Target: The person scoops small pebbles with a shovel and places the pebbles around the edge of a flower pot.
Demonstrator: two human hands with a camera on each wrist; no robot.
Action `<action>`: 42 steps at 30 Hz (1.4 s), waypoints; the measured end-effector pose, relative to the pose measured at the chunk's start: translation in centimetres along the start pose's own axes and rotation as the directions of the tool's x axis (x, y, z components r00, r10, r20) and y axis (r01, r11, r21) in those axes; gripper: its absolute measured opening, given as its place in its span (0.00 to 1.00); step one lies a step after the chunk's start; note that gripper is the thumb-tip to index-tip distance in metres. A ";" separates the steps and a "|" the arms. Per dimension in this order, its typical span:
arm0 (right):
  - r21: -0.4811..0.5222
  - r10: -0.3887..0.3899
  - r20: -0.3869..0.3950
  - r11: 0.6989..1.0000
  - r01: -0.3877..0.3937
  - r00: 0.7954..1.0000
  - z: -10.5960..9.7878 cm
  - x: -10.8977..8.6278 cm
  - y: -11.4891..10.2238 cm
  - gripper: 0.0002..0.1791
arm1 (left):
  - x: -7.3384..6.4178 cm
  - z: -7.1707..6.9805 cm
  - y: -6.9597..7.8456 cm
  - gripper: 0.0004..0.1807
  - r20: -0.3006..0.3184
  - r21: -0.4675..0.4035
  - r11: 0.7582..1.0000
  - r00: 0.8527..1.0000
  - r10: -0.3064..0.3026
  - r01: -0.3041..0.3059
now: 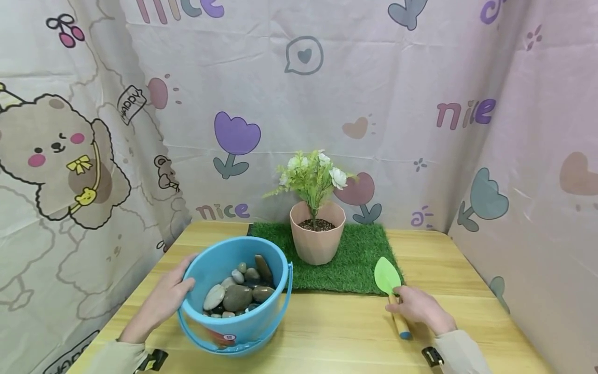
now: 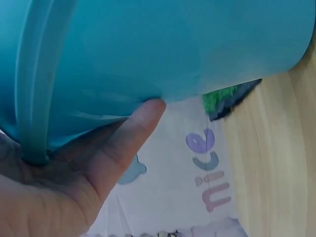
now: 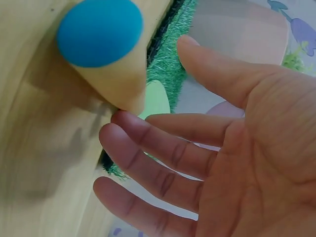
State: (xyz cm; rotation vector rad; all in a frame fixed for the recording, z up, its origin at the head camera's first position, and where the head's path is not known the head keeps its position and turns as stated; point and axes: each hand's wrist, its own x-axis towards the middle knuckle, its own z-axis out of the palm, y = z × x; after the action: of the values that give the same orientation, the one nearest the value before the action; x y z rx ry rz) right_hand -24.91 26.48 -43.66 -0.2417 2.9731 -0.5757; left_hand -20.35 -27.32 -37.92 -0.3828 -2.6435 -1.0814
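Note:
A blue bucket (image 1: 243,330) with stones (image 1: 238,298) inside stands on the table's left side. My left hand (image 1: 163,296) holds its rim, thumb over the edge. In the left wrist view, fingers (image 2: 126,140) of that hand lie against the outer wall, beside the bucket's handle strap (image 2: 39,74). At right lies a small trowel (image 1: 386,275) with a green blade, wooden handle and blue end, its blade over the grass mat's corner. My right hand (image 1: 420,306) is at the trowel, fingers loosely bent and spread around the handle, one fingertip right at it in the right wrist view.
A pink pot (image 1: 317,244) with a white-flowered plant (image 1: 314,179) stands on a green grass mat (image 1: 359,259) at the back of the wooden table (image 1: 336,332). Printed cloth (image 1: 299,104) hangs behind and on both sides.

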 end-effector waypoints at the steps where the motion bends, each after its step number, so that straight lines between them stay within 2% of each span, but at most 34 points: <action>1: -0.002 0.005 0.008 1.000 -0.005 1.000 0.0 0.0 0.0 0.34 | 0.0 0.2 0.2 0.31 -0.005 0.000 1.000 1.000 0.010 -0.010; 7: -0.018 0.030 0.032 0.999 -0.029 0.999 0.5 0.1 0.1 0.28 | 0.6 2.0 1.4 0.28 -0.021 -0.016 0.999 0.999 0.039 -0.039; 12: -0.024 0.058 0.034 0.998 -0.057 0.998 1.0 0.1 0.0 0.22 | 0.9 3.6 2.6 0.27 -0.020 -0.039 0.999 1.000 0.012 -0.013; 17: -0.041 0.064 0.034 0.997 -0.062 0.997 1.3 0.1 0.0 0.28 | 1.4 5.3 3.4 0.27 -0.012 -0.056 0.998 1.000 -0.001 0.000; 24: 0.053 0.072 0.018 0.996 -0.073 0.997 1.8 0.0 0.1 0.18 | 2.0 6.8 5.1 0.27 0.003 -0.081 0.997 1.000 0.007 -0.007; 32: 0.156 0.121 0.050 0.979 -0.128 0.991 1.6 0.1 0.4 0.20 | 2.5 8.6 6.3 0.30 -0.006 -0.097 0.995 1.000 0.001 -0.002; 37: 0.158 0.131 0.047 0.978 -0.137 0.990 1.3 0.4 0.2 0.18 | 2.6 9.7 7.0 0.31 -0.013 -0.122 0.993 1.000 -0.006 0.004; 42: 0.146 0.114 0.064 0.982 -0.123 0.991 1.2 0.4 0.2 0.28 | 2.7 10.5 7.9 0.30 -0.018 -0.119 0.993 1.000 -0.021 0.019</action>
State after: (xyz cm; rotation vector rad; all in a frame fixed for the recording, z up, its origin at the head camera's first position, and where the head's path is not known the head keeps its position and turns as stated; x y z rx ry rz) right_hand -25.15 26.17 -44.82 -0.0658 2.8488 -0.7601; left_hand -21.63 -14.00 -39.19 -0.3685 -2.5792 -1.2462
